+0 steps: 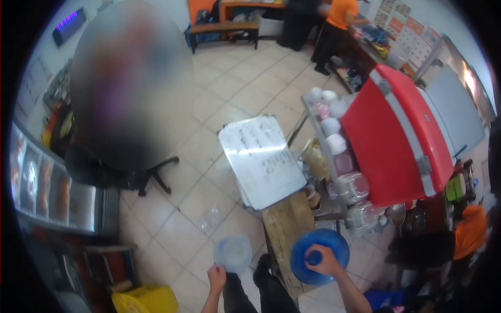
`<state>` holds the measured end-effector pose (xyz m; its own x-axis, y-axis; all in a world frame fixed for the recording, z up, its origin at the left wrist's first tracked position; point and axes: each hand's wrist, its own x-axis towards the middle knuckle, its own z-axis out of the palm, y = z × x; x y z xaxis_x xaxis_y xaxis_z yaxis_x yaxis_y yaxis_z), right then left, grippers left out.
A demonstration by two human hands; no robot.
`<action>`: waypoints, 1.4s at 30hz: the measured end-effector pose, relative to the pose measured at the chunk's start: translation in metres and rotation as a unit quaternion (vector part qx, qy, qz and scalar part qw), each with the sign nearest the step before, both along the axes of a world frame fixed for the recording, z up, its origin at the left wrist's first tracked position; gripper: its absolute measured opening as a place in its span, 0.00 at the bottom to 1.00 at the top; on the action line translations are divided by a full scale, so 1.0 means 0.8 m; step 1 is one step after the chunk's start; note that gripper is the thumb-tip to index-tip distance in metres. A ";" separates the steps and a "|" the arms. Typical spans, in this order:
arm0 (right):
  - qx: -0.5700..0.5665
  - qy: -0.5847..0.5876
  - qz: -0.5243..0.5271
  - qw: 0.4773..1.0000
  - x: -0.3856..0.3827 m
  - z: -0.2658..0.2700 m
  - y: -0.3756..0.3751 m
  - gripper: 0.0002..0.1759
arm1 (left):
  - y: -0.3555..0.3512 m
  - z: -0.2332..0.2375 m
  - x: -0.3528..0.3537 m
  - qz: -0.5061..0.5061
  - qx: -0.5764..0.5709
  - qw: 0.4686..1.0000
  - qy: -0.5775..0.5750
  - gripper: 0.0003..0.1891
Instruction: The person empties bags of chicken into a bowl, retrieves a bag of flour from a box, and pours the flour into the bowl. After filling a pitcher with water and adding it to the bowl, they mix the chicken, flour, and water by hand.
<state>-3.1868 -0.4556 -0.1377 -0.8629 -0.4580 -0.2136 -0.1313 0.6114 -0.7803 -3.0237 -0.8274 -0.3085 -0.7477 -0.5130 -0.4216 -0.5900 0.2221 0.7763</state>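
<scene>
Left hand [216, 278], lower centre of frame: fingers closed on the lower edge of a clear plastic container [233, 253], held over the tiled floor [229, 83]. Right hand [325, 261], just right of it: clenched on the middle of a round blue lid [319, 249], held above the near end of a wooden plank table [286, 227]. The two items are apart, with the plank's edge and the person's dark trousers [263, 292] between them.

Surroundings: a stack of laminated sheets [261, 159] lies on the far end of the plank. Right of it, a shelf carries white cups [329, 125] and stacked clear tubs [356, 187], crowded against a red cooler box [395, 136]. A crumpled clear bag [211, 219] lies on the floor. A yellow bucket [146, 299] stands at lower left, below a display counter [49, 190]. One person stands at upper left [130, 88]; another, in an orange shirt [342, 13], is at the top.
</scene>
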 end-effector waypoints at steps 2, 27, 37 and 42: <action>-0.038 0.036 -0.110 0.993 0.042 0.009 0.064 0.17 | -0.004 0.026 0.003 0.002 0.025 1.000 0.014 0.13; 0.000 0.074 -0.611 0.788 0.378 -0.099 -0.013 0.41 | -0.109 0.206 -0.141 -0.695 -0.139 0.681 0.182 0.28; -0.030 -0.070 -0.856 0.511 0.805 -0.193 -0.257 0.25 | 0.148 0.232 0.022 -0.848 -0.127 0.498 0.127 0.28; -0.040 -0.099 -0.950 0.294 0.997 -0.149 -0.320 0.23 | 0.302 0.116 0.112 -0.869 0.012 0.495 0.007 0.16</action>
